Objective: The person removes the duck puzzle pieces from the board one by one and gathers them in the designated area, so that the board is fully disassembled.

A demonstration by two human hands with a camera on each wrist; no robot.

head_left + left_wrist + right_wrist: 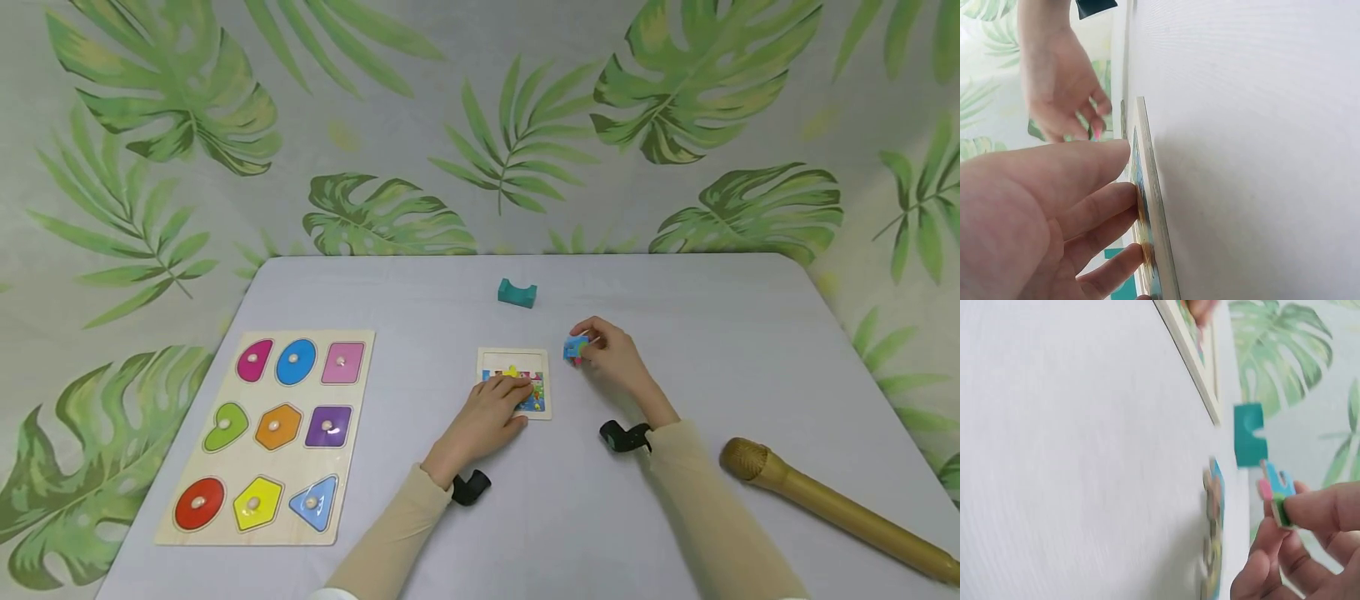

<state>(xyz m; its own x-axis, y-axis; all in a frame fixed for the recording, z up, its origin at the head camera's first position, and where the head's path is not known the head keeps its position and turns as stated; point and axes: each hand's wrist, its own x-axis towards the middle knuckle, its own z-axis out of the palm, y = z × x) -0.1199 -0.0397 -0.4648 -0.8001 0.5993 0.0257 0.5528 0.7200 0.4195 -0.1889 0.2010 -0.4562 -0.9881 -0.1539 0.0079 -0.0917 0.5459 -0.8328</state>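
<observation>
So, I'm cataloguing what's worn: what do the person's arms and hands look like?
The long, plain beige left sleeve and matching right sleeve reach about to the wrists. A small, rounded black device sits by the left wrist, another black device by the right. The left hand and right hand wear no gloves.

Datum: puzzle tray [513, 357] on worktop [427, 317], clock centre.
In tray: fitted pieces [537, 398], 6 o'clock side.
Left grip [487, 410]: on tray, from 7–8 o'clock.
Right grip [611, 352]: 2–3 o'clock, held piece [1280, 494] above worktop.
Loose pieces [1214, 550]: on worktop, 2 o'clock.
Notched block [517, 294]: 12 o'clock.
Knob board [252, 458]: 9 o'clock, well apart.
Microphone [840, 510]: 3–4 o'clock.
</observation>
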